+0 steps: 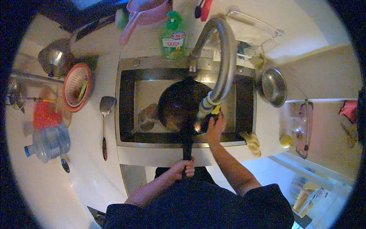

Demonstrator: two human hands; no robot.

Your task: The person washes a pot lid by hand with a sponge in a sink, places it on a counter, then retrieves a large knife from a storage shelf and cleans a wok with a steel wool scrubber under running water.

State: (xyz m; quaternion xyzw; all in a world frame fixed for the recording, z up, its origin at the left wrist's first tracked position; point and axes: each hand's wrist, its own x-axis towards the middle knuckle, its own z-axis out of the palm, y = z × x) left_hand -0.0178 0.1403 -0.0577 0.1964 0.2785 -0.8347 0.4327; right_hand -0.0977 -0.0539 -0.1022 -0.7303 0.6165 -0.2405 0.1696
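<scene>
My left hand (184,169) grips the long black handle of a dark frying pan (173,104), which lies over the sink (143,91). My right hand (216,127) is at the pan's right side, its fingertips around a small yellow piece (216,109) that may be a sponge; the fingers partly cover it. Just above that hand, the spout end of a curved metal faucet (226,60) hangs over the pan. Blur and noise hide the pan's inside and whether water runs.
A spatula (108,104), a red-rimmed colander (76,86) and a large water bottle (51,143) are on the left. Behind the sink are a green dish-soap bottle (173,37) and a pink ladle (145,11). A metal bowl (274,87) and a loofah-like scrubber (253,144) sit right.
</scene>
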